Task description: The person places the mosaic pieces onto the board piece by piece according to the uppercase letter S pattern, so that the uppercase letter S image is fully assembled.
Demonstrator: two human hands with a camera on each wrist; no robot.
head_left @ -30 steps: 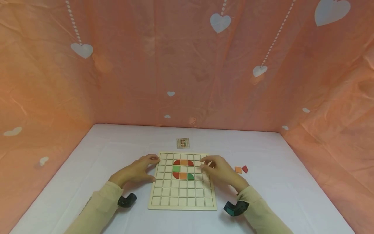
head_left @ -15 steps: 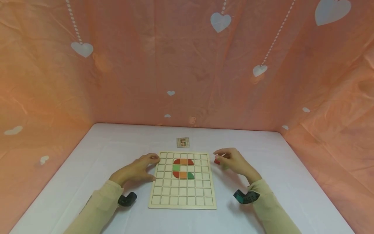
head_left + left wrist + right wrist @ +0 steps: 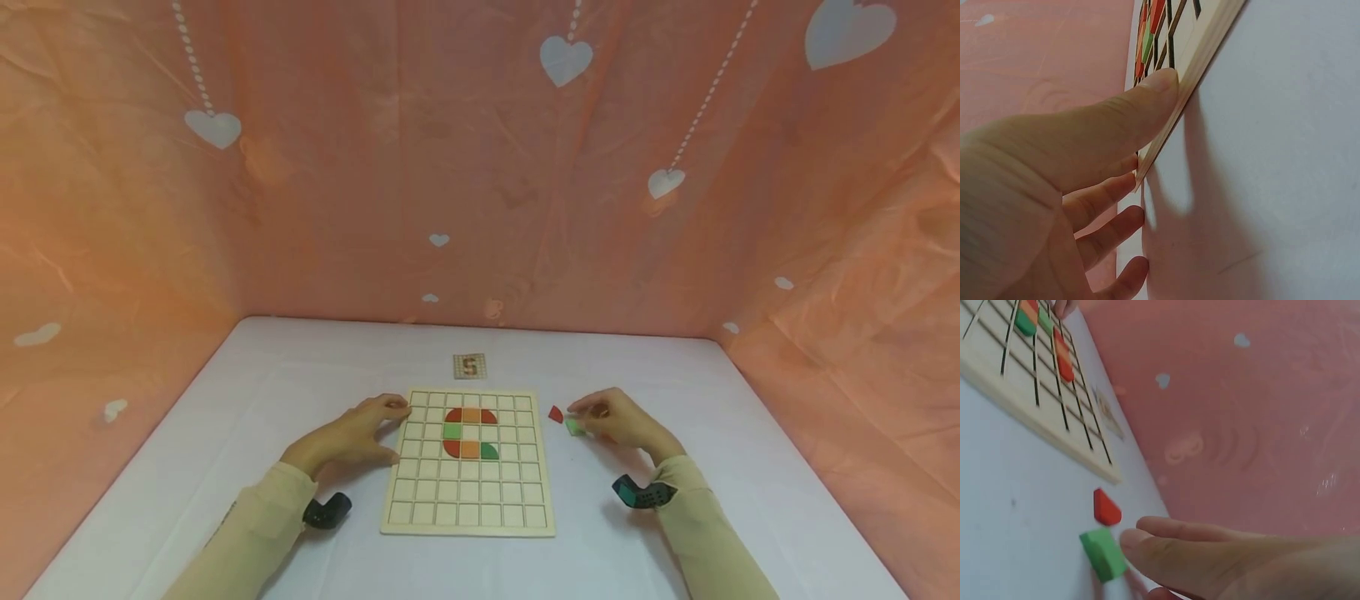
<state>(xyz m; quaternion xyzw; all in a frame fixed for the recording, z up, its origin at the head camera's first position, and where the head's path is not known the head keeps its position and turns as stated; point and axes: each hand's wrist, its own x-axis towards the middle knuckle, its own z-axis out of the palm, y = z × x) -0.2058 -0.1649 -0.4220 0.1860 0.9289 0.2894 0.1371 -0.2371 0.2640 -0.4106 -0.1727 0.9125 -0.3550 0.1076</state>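
The wooden grid board (image 3: 468, 492) lies flat on the table, with red, orange and green tiles in its upper middle squares. My left hand (image 3: 348, 433) rests at its left side; in the left wrist view the thumb (image 3: 1161, 84) touches the board's edge, fingers spread. To the right of the board, my right hand (image 3: 618, 421) is low over the table. Its fingertip is at a light green square tile (image 3: 1104, 553), seemingly touching it; index and thumb look apart. A red quarter-round tile (image 3: 556, 414) lies between that tile and the board.
A small card (image 3: 470, 367) with a grid and a figure printed on it lies behind the board. A heart-patterned orange cloth (image 3: 480, 167) walls the back and sides. Part of the area under my right hand is hidden.
My right hand has moved right, from over the board's right edge to the green tile. The red and green tiles beside the board now show. My left hand has stayed put.
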